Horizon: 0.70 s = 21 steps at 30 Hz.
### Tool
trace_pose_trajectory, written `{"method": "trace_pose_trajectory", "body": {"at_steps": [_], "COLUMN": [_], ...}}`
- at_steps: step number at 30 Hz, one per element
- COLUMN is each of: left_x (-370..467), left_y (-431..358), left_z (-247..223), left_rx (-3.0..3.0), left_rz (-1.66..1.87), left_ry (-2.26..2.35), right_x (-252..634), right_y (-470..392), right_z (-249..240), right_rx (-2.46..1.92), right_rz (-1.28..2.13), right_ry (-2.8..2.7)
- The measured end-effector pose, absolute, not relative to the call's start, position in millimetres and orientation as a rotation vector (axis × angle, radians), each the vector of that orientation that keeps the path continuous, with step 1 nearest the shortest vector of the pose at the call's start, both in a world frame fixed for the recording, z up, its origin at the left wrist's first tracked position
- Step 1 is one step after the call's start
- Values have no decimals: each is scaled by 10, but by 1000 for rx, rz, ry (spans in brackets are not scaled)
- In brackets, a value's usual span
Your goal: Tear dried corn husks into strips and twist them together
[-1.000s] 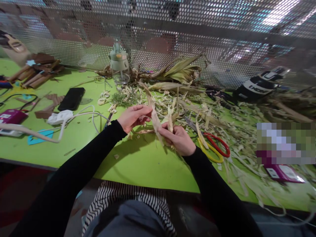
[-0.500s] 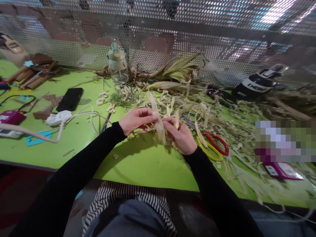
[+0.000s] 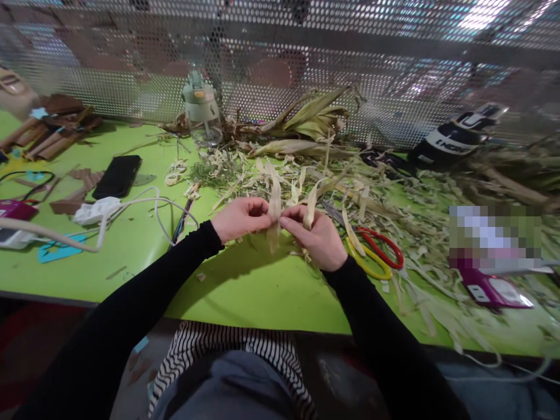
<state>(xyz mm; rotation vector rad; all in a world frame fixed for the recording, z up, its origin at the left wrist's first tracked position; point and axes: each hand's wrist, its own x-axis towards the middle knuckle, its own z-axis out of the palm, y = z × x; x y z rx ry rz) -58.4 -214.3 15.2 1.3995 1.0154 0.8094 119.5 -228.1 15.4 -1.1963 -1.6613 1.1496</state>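
A pale strip of corn husk stands upright between my two hands, over the front of the green table. My left hand pinches it at its left edge with thumb and finger. From the other side, the fingertips of my right hand close on the same strip. A second curled husk piece sticks up from my right hand's fingers. Just right of that hand lie scissors with red and yellow handles, partly under husk scraps. Beyond my hands spread many shredded husk bits.
Larger dried husks lie against the perforated metal screen. A clear bottle and a black bottle stand or lean at the back. On the left are a black phone, a white plug with cables, and cinnamon-like brown rolls.
The husk strip has turned from slanted to nearly upright and sits slightly further left. My right hand's fingertips have come closer to my left hand's. The view has shifted slightly.
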Motion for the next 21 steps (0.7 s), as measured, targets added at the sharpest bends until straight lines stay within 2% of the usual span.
{"method": "trace_pose_trajectory", "body": {"at_steps": [6,11,17,21], "left_x": [-550,-528,-462,-410], "left_y": [-2157,-2202,-2274,-2303], "left_z": [76,77,78,27], "left_rx": [1560,1794,2050,2155], "left_rz": [892,909,951,968], "left_ry": [1044,1131,1219,1316], "right_x": [1219,1192,1166,1190], "right_y": [-2268,-2306,-2324,-2289], "right_z": [84,59,123,125], "right_rx": [-1295,-1205,-1265,-1241], "right_rz": [939,901,439,528], "right_ry": [-1825,-1863,-2085,-2111]}}
